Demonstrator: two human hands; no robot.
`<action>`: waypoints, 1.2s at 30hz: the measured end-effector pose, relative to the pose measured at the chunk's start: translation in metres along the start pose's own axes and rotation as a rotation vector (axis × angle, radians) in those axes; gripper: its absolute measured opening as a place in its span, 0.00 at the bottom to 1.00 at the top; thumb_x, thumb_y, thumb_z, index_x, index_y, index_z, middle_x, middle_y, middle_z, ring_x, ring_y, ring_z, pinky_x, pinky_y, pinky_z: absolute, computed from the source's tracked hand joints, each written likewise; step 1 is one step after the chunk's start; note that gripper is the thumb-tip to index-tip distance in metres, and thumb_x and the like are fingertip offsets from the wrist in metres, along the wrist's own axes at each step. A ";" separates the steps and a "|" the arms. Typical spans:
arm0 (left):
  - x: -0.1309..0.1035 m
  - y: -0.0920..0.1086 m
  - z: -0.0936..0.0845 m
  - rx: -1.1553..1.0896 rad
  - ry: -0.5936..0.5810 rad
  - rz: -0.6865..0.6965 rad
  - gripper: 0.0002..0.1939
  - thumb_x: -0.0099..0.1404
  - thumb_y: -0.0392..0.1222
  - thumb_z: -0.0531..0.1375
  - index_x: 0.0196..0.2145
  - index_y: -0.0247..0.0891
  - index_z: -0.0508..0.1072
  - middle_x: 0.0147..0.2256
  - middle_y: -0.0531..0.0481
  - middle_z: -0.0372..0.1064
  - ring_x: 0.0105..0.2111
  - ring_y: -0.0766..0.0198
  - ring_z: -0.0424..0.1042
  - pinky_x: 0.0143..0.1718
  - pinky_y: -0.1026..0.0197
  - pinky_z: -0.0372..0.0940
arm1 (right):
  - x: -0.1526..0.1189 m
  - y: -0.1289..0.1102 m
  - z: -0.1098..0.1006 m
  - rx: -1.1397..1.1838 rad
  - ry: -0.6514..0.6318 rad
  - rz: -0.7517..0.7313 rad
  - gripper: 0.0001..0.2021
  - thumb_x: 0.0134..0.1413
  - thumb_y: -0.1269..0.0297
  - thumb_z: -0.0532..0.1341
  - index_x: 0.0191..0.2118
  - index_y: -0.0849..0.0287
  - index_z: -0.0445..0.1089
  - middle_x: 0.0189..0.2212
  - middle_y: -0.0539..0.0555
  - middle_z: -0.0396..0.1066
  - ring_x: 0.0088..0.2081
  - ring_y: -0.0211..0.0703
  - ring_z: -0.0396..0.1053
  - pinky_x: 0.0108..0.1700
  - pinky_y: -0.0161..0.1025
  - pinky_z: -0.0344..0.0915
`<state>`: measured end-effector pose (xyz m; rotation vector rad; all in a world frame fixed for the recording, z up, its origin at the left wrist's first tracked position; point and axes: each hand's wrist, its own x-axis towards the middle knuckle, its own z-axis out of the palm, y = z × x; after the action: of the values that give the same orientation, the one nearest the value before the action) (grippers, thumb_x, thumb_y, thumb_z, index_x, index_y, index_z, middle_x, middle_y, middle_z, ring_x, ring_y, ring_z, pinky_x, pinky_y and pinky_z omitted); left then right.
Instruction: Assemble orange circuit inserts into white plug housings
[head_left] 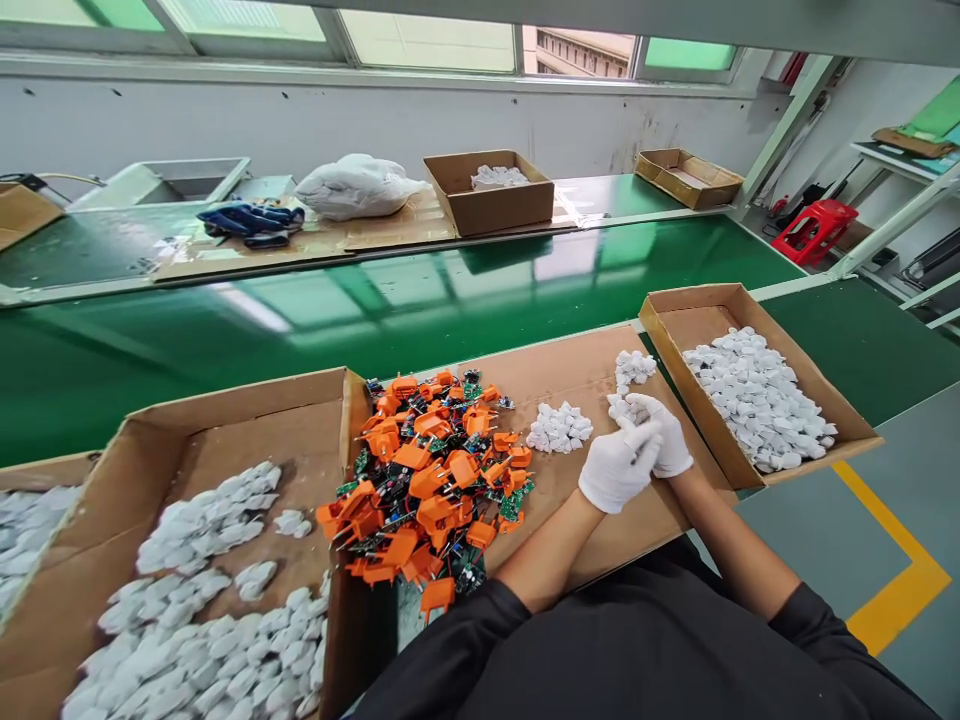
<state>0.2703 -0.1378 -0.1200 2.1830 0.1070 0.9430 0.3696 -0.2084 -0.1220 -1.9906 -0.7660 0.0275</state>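
Left hand (pixel 621 468) and right hand (pixel 666 436), gloved, fingers partly curled, meet at white pieces (pixel 622 408) near the right edge of the cardboard sheet (pixel 570 370); any grip cannot be told. Orange plug housings (pixel 431 425) lie heaped at its left.

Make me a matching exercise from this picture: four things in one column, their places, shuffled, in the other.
1 Orange plugs
2 Red stool
3 Blue gloves
4 Left hand

A On flat cardboard, beside a white bag
B Close against the right hand
C On the floor, off to the right
D In a heap, next to an open box

Pairs: 1-D, 2-C, 3-A, 4-B
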 end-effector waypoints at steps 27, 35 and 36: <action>0.003 0.003 -0.006 0.154 -0.077 0.143 0.12 0.69 0.42 0.55 0.38 0.41 0.78 0.30 0.49 0.77 0.29 0.64 0.75 0.28 0.64 0.63 | 0.008 0.005 -0.020 0.803 -0.034 0.375 0.15 0.48 0.58 0.69 0.43 0.55 0.76 0.37 0.52 0.77 0.35 0.39 0.74 0.42 0.38 0.72; 0.009 0.030 -0.020 0.204 0.009 0.405 0.17 0.68 0.48 0.58 0.24 0.41 0.77 0.18 0.53 0.70 0.20 0.67 0.67 0.21 0.60 0.49 | 0.013 -0.029 -0.007 0.210 -0.281 -0.034 0.17 0.57 0.55 0.61 0.49 0.56 0.73 0.31 0.53 0.76 0.30 0.43 0.72 0.34 0.41 0.71; 0.009 0.037 -0.025 0.191 0.015 0.434 0.15 0.67 0.47 0.58 0.26 0.41 0.77 0.19 0.53 0.71 0.21 0.68 0.67 0.21 0.60 0.49 | 0.020 -0.036 -0.002 0.076 -0.327 -0.097 0.16 0.60 0.55 0.58 0.49 0.56 0.73 0.32 0.54 0.77 0.31 0.44 0.72 0.35 0.41 0.70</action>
<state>0.2530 -0.1464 -0.0791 2.4280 -0.2928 1.2287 0.3679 -0.1875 -0.0869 -1.8966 -1.0530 0.3266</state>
